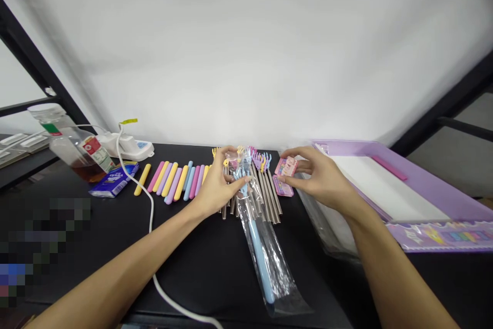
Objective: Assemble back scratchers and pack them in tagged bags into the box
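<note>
My left hand [219, 182] pinches the upper end of a clear plastic sleeve holding a back scratcher with a light blue handle [262, 262]. The sleeve slants toward the front edge of the black table. At the right, my right hand [318, 177] has a small pink printed card [287, 166] between thumb and fingers. Just below that card lies a stack of similar pink and purple cards [283, 187]. Behind the sleeve are several metal scratcher rods [272, 195] with small colored hand-shaped heads [262, 160], partly hidden by my left hand.
Pastel handles [175, 181] lie in a row at left, beside a blue packet [114, 180], a bottle of dark liquid [79, 144] and a power strip [140, 150]. A white cable [151, 221] crosses the table. A purple display box [435, 185] and clear sleeves [327, 226] lie right.
</note>
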`<control>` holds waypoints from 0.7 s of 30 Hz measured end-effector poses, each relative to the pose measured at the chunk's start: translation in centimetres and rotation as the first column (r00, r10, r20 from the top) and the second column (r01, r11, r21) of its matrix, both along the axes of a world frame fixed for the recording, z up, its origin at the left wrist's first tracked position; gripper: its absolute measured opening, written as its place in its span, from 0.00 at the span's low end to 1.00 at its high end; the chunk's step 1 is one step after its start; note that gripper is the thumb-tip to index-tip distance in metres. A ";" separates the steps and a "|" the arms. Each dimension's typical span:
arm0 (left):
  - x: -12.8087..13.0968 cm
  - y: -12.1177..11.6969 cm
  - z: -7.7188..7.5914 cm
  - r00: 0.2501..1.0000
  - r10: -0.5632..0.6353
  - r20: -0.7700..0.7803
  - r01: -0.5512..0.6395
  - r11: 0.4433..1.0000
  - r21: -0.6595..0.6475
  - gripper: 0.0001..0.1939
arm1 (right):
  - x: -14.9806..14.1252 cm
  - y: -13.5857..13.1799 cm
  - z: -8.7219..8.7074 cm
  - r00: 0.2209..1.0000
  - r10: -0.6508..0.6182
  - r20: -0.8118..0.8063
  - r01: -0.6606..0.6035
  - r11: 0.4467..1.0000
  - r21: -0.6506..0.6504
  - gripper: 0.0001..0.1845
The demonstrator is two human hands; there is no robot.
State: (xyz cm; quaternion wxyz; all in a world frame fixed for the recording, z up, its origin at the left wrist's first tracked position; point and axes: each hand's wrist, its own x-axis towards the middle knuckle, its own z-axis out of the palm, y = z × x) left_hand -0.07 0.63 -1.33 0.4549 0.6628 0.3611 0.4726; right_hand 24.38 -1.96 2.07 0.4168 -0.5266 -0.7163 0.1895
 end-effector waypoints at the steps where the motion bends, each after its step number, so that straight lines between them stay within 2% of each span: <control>1: 0.0 0.0 -0.1 1.000 -0.006 0.025 0.007 1.000 -0.007 0.27 | -0.4 -0.1 0.1 0.995 0.034 -0.096 -0.038 0.998 -0.045 0.20; 3: 0.1 0.2 -0.3 0.998 -0.007 0.068 0.008 1.000 -0.017 0.23 | -1.1 -0.4 0.3 0.971 0.088 -0.222 -0.123 0.982 -0.147 0.20; 5: 0.2 0.2 -0.5 0.997 0.008 0.078 -0.006 1.000 -0.023 0.21 | -1.6 -0.6 0.4 0.956 0.114 -0.272 -0.175 0.961 -0.213 0.20; 11: 0.3 0.0 -0.9 0.997 0.033 0.063 -0.031 0.999 -0.035 0.20 | -1.9 -0.6 0.4 0.949 0.089 -0.302 -0.156 0.967 -0.203 0.21; 16: 0.2 -0.1 -0.6 0.999 0.038 0.023 -0.038 0.999 -0.028 0.26 | -2.0 -0.7 0.6 0.939 0.081 -0.335 -0.158 0.965 -0.210 0.21; 21: 0.1 -0.1 -0.2 0.998 0.067 -0.019 -0.066 0.997 0.046 0.36 | -2.0 -0.8 0.6 0.940 0.086 -0.331 -0.162 0.965 -0.207 0.21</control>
